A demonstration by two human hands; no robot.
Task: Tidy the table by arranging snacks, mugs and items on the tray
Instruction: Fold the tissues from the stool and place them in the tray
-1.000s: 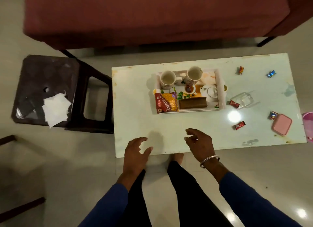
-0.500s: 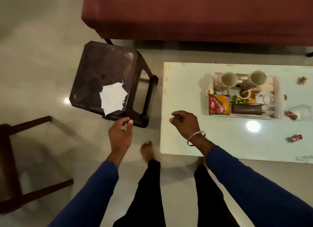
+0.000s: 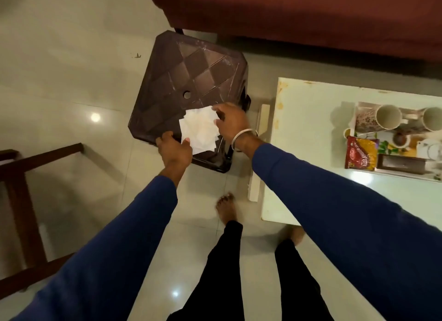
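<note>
A loose pile of white paper napkins (image 3: pixel 201 131) lies at the near corner of a dark brown plastic stool (image 3: pixel 191 76). My right hand (image 3: pixel 230 123) pinches the pile's far right edge between forefinger and thumb. My left hand (image 3: pixel 175 150) rests on the stool's front edge, its thumb touching the pile's near left corner. At the right, on the pale table (image 3: pixel 306 141), a white tray (image 3: pixel 394 174) holds two mugs (image 3: pixel 388 117), a red and yellow snack packet (image 3: pixel 361 154), a brown box (image 3: pixel 401 164) and a small cup (image 3: pixel 400 139).
A dark red sofa (image 3: pixel 287 16) runs along the back, close behind the stool and table. A wooden chair frame (image 3: pixel 21 177) stands at the left. My bare foot (image 3: pixel 226 208) is on the tiled floor between stool and table.
I have turned left from the table to the stool. Both hands moved from the table's front edge onto the napkin pile; the right hand has taken hold of it.
</note>
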